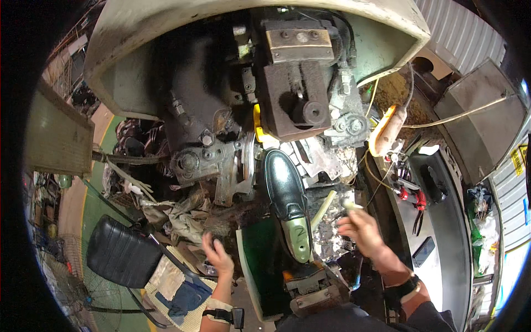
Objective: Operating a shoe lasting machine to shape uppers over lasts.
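A glossy black shoe upper (286,180) sits toe-away on a green last (298,238) at the middle of the machine. The last's heel end points toward me, above a metal support block (315,296). My left hand (217,255) is left of the shoe, apart from it, fingers spread and holding nothing. On the other side, my right hand (360,232) hovers clear of the shoe with its fingers loosely bent and apart. Something small and pale shows at one of its fingertips; blur hides whether it is worn or held. A pale strip (323,210) stands between shoe and right hand.
The dark machine head (296,105) overhangs the toe, with metal side arms (207,160) around it. Right is a metal side table (437,232) with a phone (423,250) and red-handled tools (412,198). An orange-and-grey handheld device (389,130) hangs nearby. A black chair (123,252) stands left.
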A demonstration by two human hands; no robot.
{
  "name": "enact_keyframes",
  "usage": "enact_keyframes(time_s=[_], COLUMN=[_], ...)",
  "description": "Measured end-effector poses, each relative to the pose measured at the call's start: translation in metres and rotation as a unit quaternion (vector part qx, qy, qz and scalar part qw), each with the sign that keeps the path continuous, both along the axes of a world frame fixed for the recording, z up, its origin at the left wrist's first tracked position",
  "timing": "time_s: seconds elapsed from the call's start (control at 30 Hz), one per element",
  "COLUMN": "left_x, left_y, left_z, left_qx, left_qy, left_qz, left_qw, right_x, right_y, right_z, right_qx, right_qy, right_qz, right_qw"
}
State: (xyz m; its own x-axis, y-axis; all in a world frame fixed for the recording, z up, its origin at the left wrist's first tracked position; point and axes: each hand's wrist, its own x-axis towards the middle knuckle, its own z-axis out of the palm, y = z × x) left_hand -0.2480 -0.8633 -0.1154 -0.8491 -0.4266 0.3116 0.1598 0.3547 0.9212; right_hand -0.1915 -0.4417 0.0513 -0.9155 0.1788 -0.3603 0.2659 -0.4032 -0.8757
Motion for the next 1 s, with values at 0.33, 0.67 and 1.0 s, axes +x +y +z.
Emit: enact_keyframes(time_s=[0.33,0.67,1.0], left_x=[0.014,0.072,0.052], left_y=[-0.049,-0.04,0.087], left_z=[-0.105,-0.196,0.066], left_qx=[0.064,0.125,-0.339], left_qy=[-0.079,-0.321,0.064], left_qz=[0.21,0.224,-0.307], left_qw=[0.973,0.911,0.887], right_x=[0.076,0.102,0.092], right_y=[0.109,0.119,0.116], right_z=[-0.031,-0.07,-0.066], right_qx=[0.046,0.01,-0.015], right_qy=[-0.09,-0.117,-0.062], right_qz=[-0.244,-0.303,-0.342], right_qw=[0.964,0.946,0.938])
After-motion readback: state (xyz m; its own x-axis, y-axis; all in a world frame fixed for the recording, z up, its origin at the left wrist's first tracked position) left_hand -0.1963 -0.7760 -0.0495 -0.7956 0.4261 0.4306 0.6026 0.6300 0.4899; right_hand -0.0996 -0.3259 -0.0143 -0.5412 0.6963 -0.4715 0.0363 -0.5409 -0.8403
